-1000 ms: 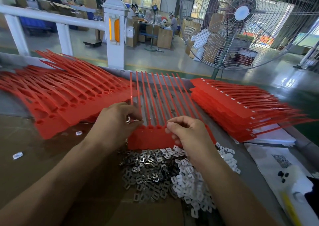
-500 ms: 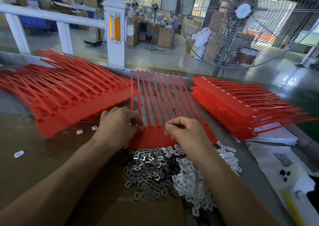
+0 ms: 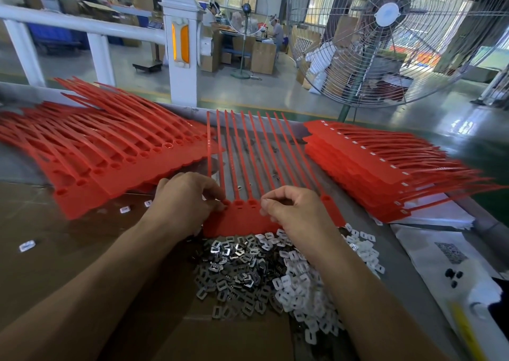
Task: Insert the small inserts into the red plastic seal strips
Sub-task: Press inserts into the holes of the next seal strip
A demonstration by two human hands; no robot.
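Tabletop: curled fingers (image 3: 220,199) pinch strip (image 3: 242,218).

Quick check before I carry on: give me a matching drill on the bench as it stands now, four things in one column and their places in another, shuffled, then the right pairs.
Things:
1. Seal strip sheet being worked on
2. Metal inserts pile
3. White inserts pile
4. Neat red stack showing white inserts

Places:
A. Far right of the bench
B. Nearest the camera, right half of the mixed heap
C. Between the left hand and right hand
D. Nearest the camera, left half of the mixed heap

Pairs: 1-C, 2-D, 3-B, 4-A
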